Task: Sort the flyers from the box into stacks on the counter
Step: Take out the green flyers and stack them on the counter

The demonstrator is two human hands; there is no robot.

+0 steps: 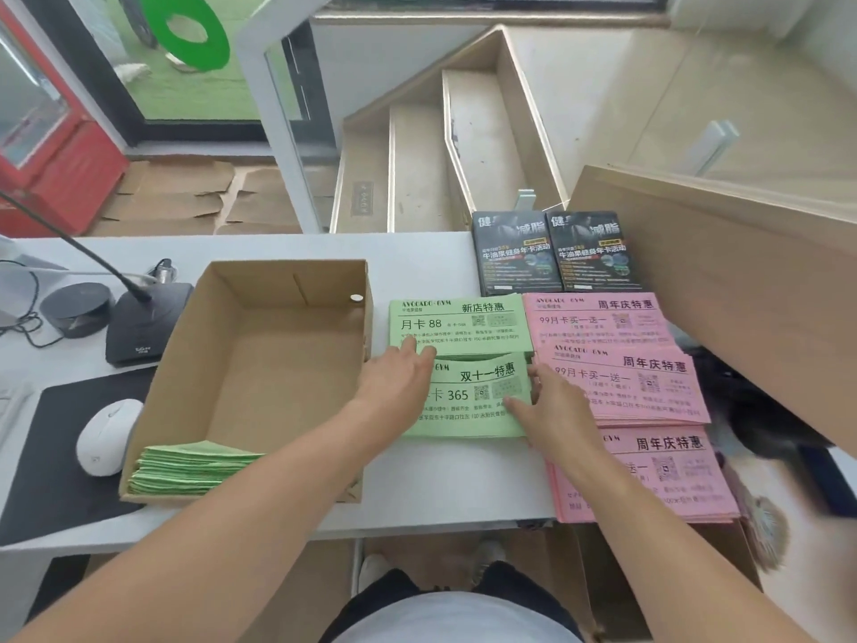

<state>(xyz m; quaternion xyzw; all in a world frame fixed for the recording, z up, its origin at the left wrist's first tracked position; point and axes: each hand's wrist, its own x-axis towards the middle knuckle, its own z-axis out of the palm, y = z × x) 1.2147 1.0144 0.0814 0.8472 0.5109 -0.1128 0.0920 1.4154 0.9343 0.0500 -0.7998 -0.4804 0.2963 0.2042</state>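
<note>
An open cardboard box [278,317] stands on the white counter [431,262], with a pile of green flyers [185,466] in its near left corner. Right of the box lie two green stacks: the far green stack [463,317] and the near green stack [477,396]. My left hand [394,378] lies flat with straight fingers on the near green stack's left edge. My right hand [552,410] touches that stack's right edge with its fingers and thumb. Three pink stacks [649,378] lie to the right, and two black flyer stacks [556,252] sit behind.
Left of the box are a desk microphone base [139,327], a round black device [79,308], a white mouse [106,433] on a black pad, and cables. A brown board [742,280] leans at the right. Stairs drop away behind the counter.
</note>
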